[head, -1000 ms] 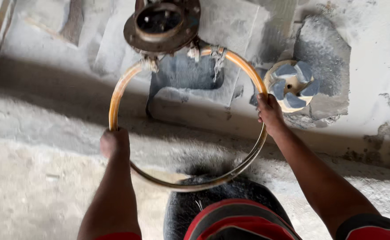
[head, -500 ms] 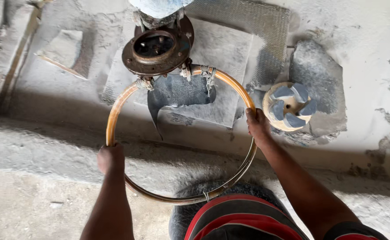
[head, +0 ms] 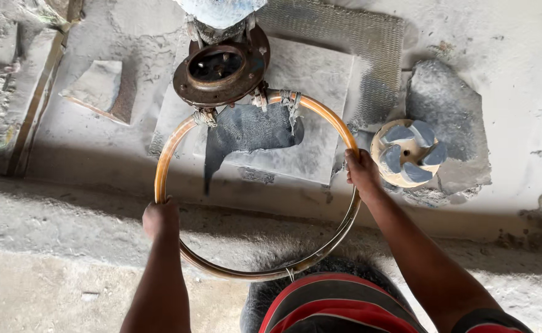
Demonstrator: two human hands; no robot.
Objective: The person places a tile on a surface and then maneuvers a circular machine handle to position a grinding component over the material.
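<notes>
A large brown metal ring is held level in front of me. My left hand grips its left side and my right hand grips its right side. The far part of the ring is tied with wire or cloth to a rusty round machine head that stands on a dusty stone slab. Below the ring, near me, the top of a red and grey striped shirt shows.
A round cream disc with grey-blue segments lies right of my right hand. A mesh sheet lies at the back. A stone piece and a long bar lie on the left. The ground is coated in grey dust.
The view has shifted so the ring and machine head sit lower in the frame. Both hands keep their hold on the ring.
</notes>
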